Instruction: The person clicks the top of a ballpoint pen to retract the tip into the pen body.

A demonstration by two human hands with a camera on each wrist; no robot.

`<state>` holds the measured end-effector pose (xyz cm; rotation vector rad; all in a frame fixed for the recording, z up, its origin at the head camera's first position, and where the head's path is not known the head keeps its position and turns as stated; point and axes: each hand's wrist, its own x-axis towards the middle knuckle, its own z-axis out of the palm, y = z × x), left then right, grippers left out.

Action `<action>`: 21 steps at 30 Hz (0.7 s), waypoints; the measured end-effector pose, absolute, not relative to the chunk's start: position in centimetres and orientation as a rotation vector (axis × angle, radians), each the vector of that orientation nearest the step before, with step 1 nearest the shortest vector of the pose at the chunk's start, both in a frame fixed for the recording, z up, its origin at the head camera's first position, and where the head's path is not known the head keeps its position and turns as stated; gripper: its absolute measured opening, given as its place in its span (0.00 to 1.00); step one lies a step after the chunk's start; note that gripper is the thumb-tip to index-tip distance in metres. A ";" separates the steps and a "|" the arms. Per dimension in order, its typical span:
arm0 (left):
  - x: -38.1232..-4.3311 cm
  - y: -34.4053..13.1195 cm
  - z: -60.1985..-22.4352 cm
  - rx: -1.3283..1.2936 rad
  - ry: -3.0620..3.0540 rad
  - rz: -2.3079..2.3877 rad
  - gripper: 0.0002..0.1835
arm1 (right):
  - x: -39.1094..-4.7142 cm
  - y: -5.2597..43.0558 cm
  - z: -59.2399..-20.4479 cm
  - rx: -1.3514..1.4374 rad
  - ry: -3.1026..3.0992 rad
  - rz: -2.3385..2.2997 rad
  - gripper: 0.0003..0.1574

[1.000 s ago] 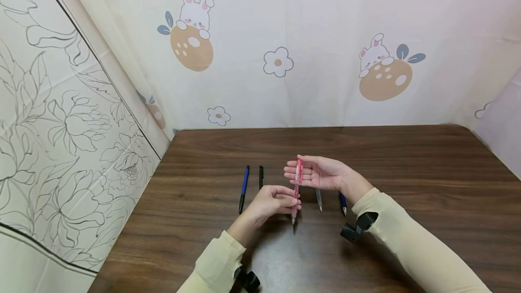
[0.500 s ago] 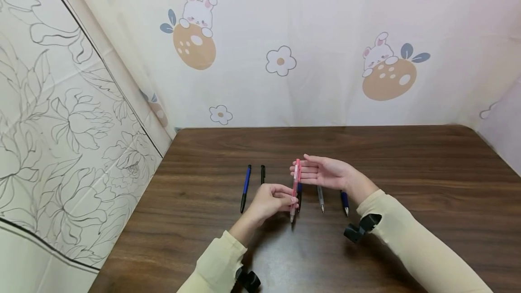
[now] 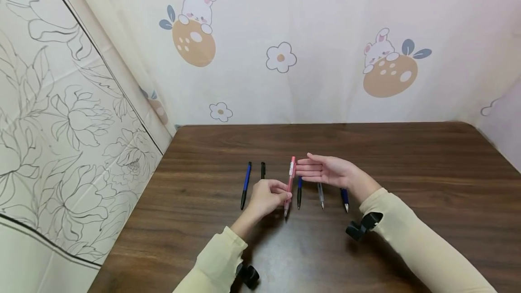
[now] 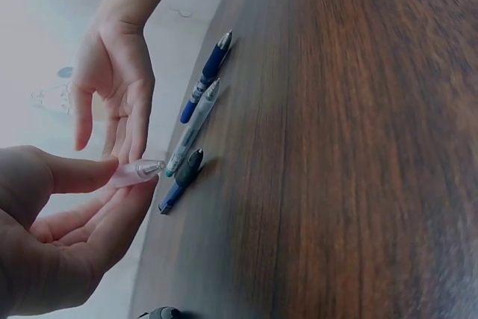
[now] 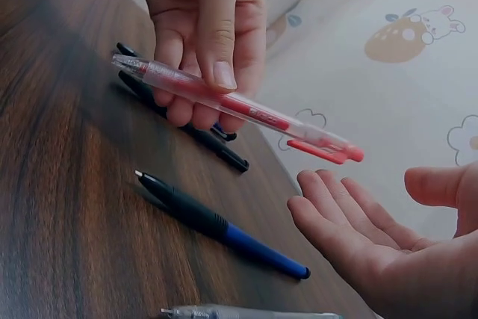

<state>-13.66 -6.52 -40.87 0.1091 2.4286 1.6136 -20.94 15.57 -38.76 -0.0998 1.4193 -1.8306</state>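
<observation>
My left hand (image 3: pixel 264 198) pinches a red gel pen (image 3: pixel 291 174) between thumb and fingers, above the table. The pen has a clear barrel, its metal tip points toward me, and its red clip end is at the far side. Beside that end, my right hand (image 3: pixel 329 170) is held with palm turned up and fingers straight, holding nothing. In the right wrist view, a small gap separates its fingertips from the red gel pen (image 5: pixel 258 113). Under and near the right hand lie a blue pen with black grip (image 3: pixel 299 193), a clear pen (image 3: pixel 320 197) and a dark blue pen (image 3: pixel 345 200).
A blue and black pen (image 3: pixel 246 186) lies left of the left hand. Next to it is a black pen (image 3: pixel 263 171), partly hidden by that hand. The wooden table (image 3: pixel 195 157) ends at a patterned curtain (image 3: pixel 244 85) behind.
My left hand has carried the red gel pen slightly left, off the right hand's fingers. The right hand has shifted a little right. The blue pen with black grip has come into view between them.
</observation>
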 end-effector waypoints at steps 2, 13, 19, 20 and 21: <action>-13.7 -6.5 -40.8 0.101 2.486 1.555 0.06 | -21.0 15.7 -38.7 -0.096 1.440 -1.823 0.41; -13.6 -6.4 -40.9 0.067 2.563 1.457 0.06 | -20.7 16.0 -38.7 -0.123 1.537 -1.791 0.41; -13.7 -6.4 -40.9 0.073 2.619 1.417 0.05 | -20.4 16.0 -38.6 -0.158 1.615 -1.764 0.42; -13.7 -6.4 -40.9 0.072 2.627 1.413 0.05 | -20.3 16.0 -38.6 -0.169 1.631 -1.757 0.42; -13.7 -6.4 -40.9 0.068 2.634 1.411 0.05 | -20.3 15.9 -38.5 -0.179 1.647 -1.751 0.42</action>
